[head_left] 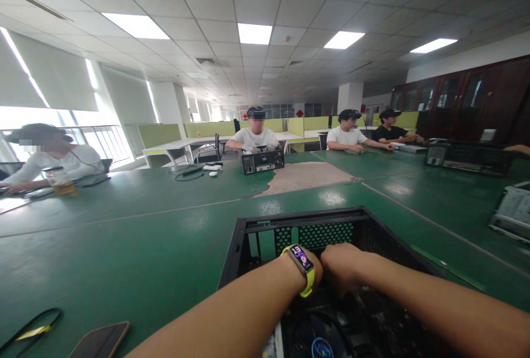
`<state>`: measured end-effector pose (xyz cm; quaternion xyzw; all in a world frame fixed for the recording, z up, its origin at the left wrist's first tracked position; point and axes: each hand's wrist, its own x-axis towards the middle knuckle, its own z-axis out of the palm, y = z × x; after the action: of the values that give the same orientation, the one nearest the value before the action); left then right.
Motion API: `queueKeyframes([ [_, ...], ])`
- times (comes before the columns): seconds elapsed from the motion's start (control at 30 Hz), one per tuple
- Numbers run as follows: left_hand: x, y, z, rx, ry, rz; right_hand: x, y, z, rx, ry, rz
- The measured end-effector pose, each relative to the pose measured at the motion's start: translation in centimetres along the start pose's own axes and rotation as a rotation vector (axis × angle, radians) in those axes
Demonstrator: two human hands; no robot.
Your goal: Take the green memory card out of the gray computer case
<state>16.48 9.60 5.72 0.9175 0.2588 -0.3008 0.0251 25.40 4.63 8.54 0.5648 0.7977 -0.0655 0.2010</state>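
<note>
In front of me lies an open black computer case (pixel 302 214) with a honeycomb-perforated wall, and both my hands reach down inside it. My left hand (pixel 317 271) is at the far end of the interior, behind a smart band (pixel 301 258) with a yellow strap; the wrist hides its fingers. Close beside it, my right hand (pixel 340 263) is closed with its fingers curled downward. Whatever it grips, if anything, is out of sight. Nearer to me in the case sits a round fan (pixel 321 344) with a blue emblem, among dark parts too dim to make out.
A phone (pixel 99 340) and a black cable (pixel 31 327) lie at the left on the green table (pixel 136 247). Across it, a person (pixel 255 136) handles another computer case (pixel 263 161). Further cases (pixel 467 157) stand at the right. More people sit around, and a drink cup (pixel 61 181) stands far left.
</note>
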Motion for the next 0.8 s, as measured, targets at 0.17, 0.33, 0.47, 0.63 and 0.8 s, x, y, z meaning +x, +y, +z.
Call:
queueKeyframes([
  [0.17,-1.2,1.0,-1.2,0.121,-0.166,-0.030,0.0,0.2,0.0,0.043,-0.045,-0.029],
  [0.33,-1.9,1.3,-1.4,0.155,-0.192,-0.026,0.3,-0.1,0.4,0.012,-0.071,0.002],
  [0.47,-2.1,1.3,-1.3,0.151,-0.170,-0.002,0.8,0.0,0.9,-0.010,-0.061,0.010],
  [0.63,-1.6,1.3,-1.0,0.155,-0.167,0.004,0.6,0.1,0.9,-0.017,-0.021,0.003],
  [0.8,-1.1,1.2,-0.8,0.152,-0.181,0.006,0.5,0.1,0.9,-0.014,-0.039,-0.006],
])
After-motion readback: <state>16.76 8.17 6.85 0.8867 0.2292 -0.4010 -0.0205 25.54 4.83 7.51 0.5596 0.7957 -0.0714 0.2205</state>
